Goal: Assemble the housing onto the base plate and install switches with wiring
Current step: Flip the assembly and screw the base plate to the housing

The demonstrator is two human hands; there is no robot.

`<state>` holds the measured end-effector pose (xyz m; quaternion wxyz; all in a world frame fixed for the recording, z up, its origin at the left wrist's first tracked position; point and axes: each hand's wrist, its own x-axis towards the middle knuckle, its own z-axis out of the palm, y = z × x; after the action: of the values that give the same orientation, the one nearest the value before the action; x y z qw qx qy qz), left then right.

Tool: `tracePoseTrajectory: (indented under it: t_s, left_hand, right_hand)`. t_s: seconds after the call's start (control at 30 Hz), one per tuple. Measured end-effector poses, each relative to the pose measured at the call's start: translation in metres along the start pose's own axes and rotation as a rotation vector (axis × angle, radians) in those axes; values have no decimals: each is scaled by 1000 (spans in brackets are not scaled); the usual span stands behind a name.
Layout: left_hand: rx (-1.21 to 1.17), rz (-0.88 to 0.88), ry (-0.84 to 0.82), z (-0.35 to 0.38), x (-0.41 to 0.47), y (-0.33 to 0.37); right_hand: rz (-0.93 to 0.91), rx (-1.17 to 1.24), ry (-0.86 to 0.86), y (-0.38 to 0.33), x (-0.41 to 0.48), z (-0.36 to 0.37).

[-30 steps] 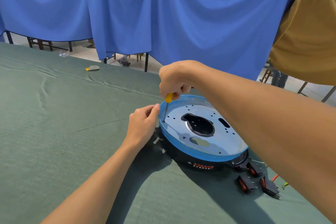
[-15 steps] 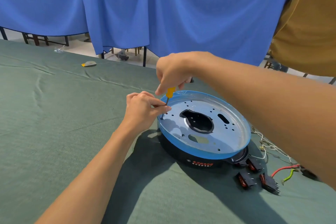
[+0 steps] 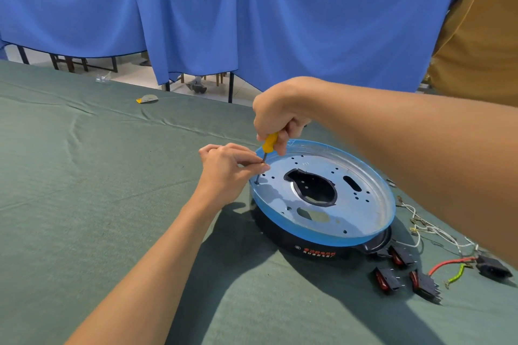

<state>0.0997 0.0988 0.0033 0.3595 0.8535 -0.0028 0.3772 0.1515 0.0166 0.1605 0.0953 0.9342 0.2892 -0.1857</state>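
A round metal base plate (image 3: 361, 204) with a blue film rim lies on top of the black housing (image 3: 283, 241) on the green table. My right hand (image 3: 280, 115) grips the yellow handle of a screwdriver (image 3: 269, 143) held upright, its tip at a hole near the plate's left edge. My left hand (image 3: 227, 171) pinches the screwdriver shaft just above the plate. Three black rocker switches (image 3: 403, 274) with red faces lie on the cloth right of the housing, beside loose white, red and green wires (image 3: 437, 244).
The table is covered with a green cloth (image 3: 84, 176). A small yellow-and-grey scrap (image 3: 147, 99) lies near its far edge. A black connector (image 3: 493, 267) sits at the wires' right end. Blue curtains (image 3: 252, 8) hang behind, with chair legs beneath them.
My left hand moved from the plate's rim onto the screwdriver shaft and now pinches it. The camera view shifted left, bringing the wires and connector into sight.
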Motion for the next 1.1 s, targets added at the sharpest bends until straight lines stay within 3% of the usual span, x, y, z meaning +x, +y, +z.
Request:
tracePoseTrajectory:
  t_s: [0.13,0.23,0.33,0.5,0.7,0.9,1.0,1.1]
  left_hand:
    - [43,26,12,0,1,-5]
    - [26,33,-40,-1,0,-7]
    - [-8,47,-73,2,-3,-8]
    - [-11,-5,44,7,-2,-2]
    - [-37,13,-109,0,1,-7]
    - [-65,-30,36,1,-3,1]
    - [-70,-20,-47,-4,-2,2]
    - [-56,1,-100,-5,-3,0]
  right_hand:
    - [-253,-333,210,9,-10,-2]
    - [-312,-420,254,6,-8,2]
    - [-238,-305,218,4,-3,5]
    - [-138,-178,108,2,-2,3]
    - [-300,-289,307,3,-6,3]
    - [-170,-223,246,-1,0,8]
    - [-224,-140,232,1,-4,4]
    - [-301,-168,359,4,-3,8]
